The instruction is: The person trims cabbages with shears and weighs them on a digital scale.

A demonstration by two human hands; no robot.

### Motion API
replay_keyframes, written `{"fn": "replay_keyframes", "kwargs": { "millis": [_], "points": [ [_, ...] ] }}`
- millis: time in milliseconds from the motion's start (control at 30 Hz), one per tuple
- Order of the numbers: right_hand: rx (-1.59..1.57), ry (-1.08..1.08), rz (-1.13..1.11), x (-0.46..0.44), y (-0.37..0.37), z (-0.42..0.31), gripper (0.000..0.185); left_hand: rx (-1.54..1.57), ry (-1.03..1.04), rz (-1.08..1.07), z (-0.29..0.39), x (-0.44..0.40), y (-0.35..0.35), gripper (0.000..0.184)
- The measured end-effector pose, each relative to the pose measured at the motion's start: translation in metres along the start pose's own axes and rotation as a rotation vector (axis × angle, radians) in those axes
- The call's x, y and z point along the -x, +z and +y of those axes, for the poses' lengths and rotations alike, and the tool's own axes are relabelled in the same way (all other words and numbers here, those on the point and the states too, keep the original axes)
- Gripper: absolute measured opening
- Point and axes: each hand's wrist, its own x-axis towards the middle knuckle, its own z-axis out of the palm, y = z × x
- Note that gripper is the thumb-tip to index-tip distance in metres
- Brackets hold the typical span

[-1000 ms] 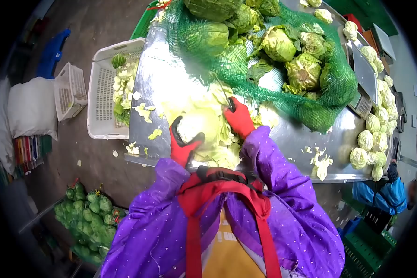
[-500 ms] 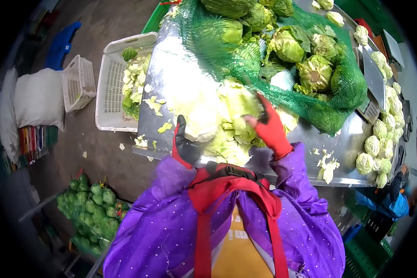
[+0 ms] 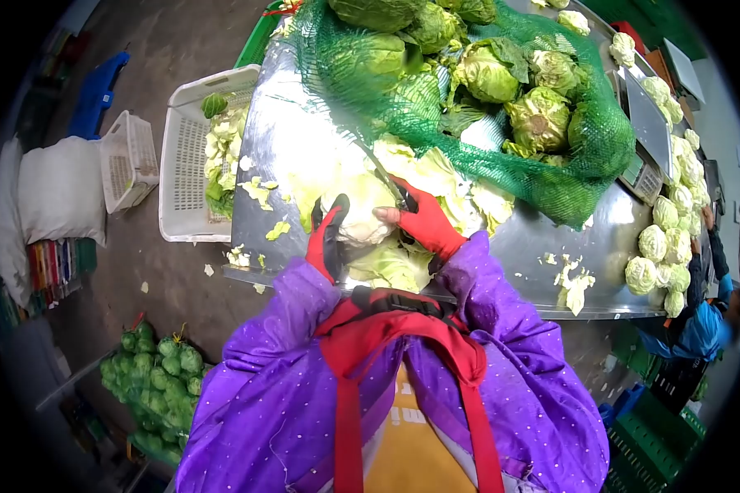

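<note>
A pale, trimmed cabbage (image 3: 360,209) sits on the metal table near its front edge, glaring under bright light. My left hand (image 3: 327,234), in a red and black glove, cups the cabbage's left side. On the other side my right hand (image 3: 423,220), in a red glove with the thumb tip bare, grips a knife (image 3: 378,168). Its narrow blade points up and away across the cabbage; the handle is mostly hidden in my fingers. Loose cabbage leaves (image 3: 448,182) lie behind and right of my right hand, and another leaf (image 3: 395,267) lies beneath the cabbage.
A green net bag (image 3: 567,185) of untrimmed cabbages covers the table's back. Trimmed cabbages (image 3: 666,246) line the right edge, by a scale (image 3: 643,179). A white crate (image 3: 181,164) holding leaves stands left. Bagged cabbages (image 3: 156,370) are lower left; another person (image 3: 699,324) is at far right.
My right hand has moved left and closer to the cabbage, bringing the knife over it. My left hand stays at the cabbage's left side. Leaves near my right hand have shifted.
</note>
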Motion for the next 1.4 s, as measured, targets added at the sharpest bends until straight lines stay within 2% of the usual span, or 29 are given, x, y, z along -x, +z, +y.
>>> {"fn": "replay_keyframes", "kwargs": {
  "millis": [100, 200, 333, 367, 500, 533, 600, 667, 700, 733, 800, 900, 1000, 1067, 1167, 1233, 1267, 1333, 1367, 1400],
  "points": [
    [-0.04, -0.007, 0.028, 0.009, 0.005, 0.005, 0.077, 0.035, -0.033, -0.035, 0.001, 0.009, 0.003, 0.043],
    [-0.183, -0.073, 0.065, 0.015, 0.013, 0.018, 0.076, 0.068, 0.036, 0.013, -0.005, 0.018, 0.007, 0.042],
    [-0.115, -0.145, 0.062, 0.036, 0.009, -0.008, 0.063, 0.213, 0.117, -0.064, -0.015, 0.031, -0.005, 0.051],
    [-0.039, -0.058, 0.06, 0.045, 0.005, -0.027, 0.054, 0.159, 0.185, -0.102, -0.01, 0.039, 0.002, 0.06],
    [0.161, -0.136, 0.182, 0.048, -0.001, -0.041, 0.039, -0.059, 0.423, -0.155, 0.004, 0.048, 0.016, 0.07],
    [0.046, -0.216, 0.211, 0.042, -0.002, -0.03, 0.036, -0.109, 0.459, -0.148, 0.007, 0.049, 0.017, 0.071],
    [-0.097, -0.055, 0.28, 0.04, 0.0, -0.031, 0.043, -0.203, 0.537, -0.129, 0.011, 0.048, 0.02, 0.071],
    [-0.075, -0.23, 0.207, 0.043, 0.01, -0.038, 0.059, -0.167, 0.571, -0.08, 0.009, 0.046, 0.021, 0.073],
    [-0.087, -0.203, 0.132, 0.043, 0.016, -0.034, 0.074, -0.151, 0.582, -0.056, 0.006, 0.045, 0.021, 0.074],
    [0.186, -0.337, 0.157, 0.042, 0.02, -0.037, 0.077, -0.213, 0.616, -0.027, 0.004, 0.043, 0.021, 0.074],
    [0.245, -0.313, 0.219, 0.037, 0.028, -0.034, 0.074, -0.333, 0.685, 0.026, 0.001, 0.037, 0.023, 0.075],
    [0.219, -0.306, 0.241, 0.027, 0.027, -0.014, 0.068, -0.189, 0.621, 0.141, -0.014, 0.029, 0.025, 0.073],
    [0.263, -0.19, 0.294, 0.022, 0.026, 0.005, 0.057, -0.097, 0.493, 0.283, -0.033, 0.016, 0.024, 0.073],
    [0.29, -0.154, 0.342, 0.019, 0.028, 0.012, 0.05, -0.242, 0.583, 0.297, -0.047, 0.004, 0.019, 0.076],
    [0.309, -0.194, 0.402, 0.012, 0.028, 0.028, 0.044, -0.301, 0.554, 0.356, -0.043, 0.006, 0.028, 0.08],
    [0.326, -0.211, 0.429, 0.008, 0.023, 0.027, 0.04, -0.362, 0.594, 0.364, -0.046, 0.004, 0.027, 0.075],
    [0.268, -0.099, 0.457, 0.005, 0.014, 0.031, 0.038, -0.39, 0.617, 0.367, -0.049, 0.002, 0.024, 0.073],
    [0.141, 0.119, 0.512, -0.008, -0.007, 0.051, 0.034, -0.256, 0.523, 0.312, -0.047, 0.005, 0.013, 0.07],
    [0.195, -0.041, 0.562, -0.013, -0.006, 0.061, 0.028, -0.199, 0.445, 0.261, -0.036, 0.01, 0.016, 0.068],
    [0.149, -0.06, 0.526, -0.008, -0.006, 0.06, 0.03, -0.142, 0.36, 0.221, -0.03, 0.018, 0.015, 0.066]
  ]
}}
